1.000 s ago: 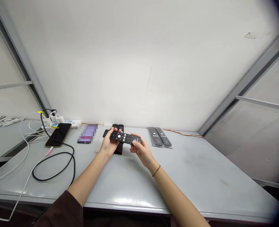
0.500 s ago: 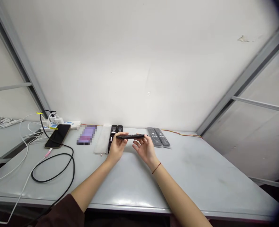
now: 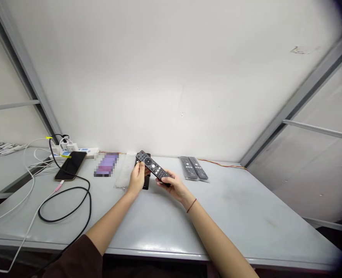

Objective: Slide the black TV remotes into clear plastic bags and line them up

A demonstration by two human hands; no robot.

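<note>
I'm looking into a bare work booth, more test station than home: white panels (image 3: 171, 77) in a grey metal frame (image 3: 312, 85) surround a grey workbench (image 3: 246, 216). At ten o'clock sits a power strip (image 3: 84, 151) with chargers and cables (image 3: 61, 221); at one o'clock, plastic-wrapped remote controls (image 3: 193, 168).

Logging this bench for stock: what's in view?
black remote control: 1, black, in both hands
remote beneath: at least 1, black, under hands
wrapped remotes: 2, grey, right of hands
smartphone: 1, black, left on table
pixelated item: 1, purple, beside smartphone
plastic sleeve: 1, clear, beside pixelated item
power strip: 1, white, back left
black cable: 1, black, looped left
white cables: several, white, left, some coiled farther left
table: 1, grey, under everything
left hand: 1, holding the remote
right hand: 1, holding the remote
bracelet: 1, red, right wrist
sleeve: 1, dark brown, left arm
</note>
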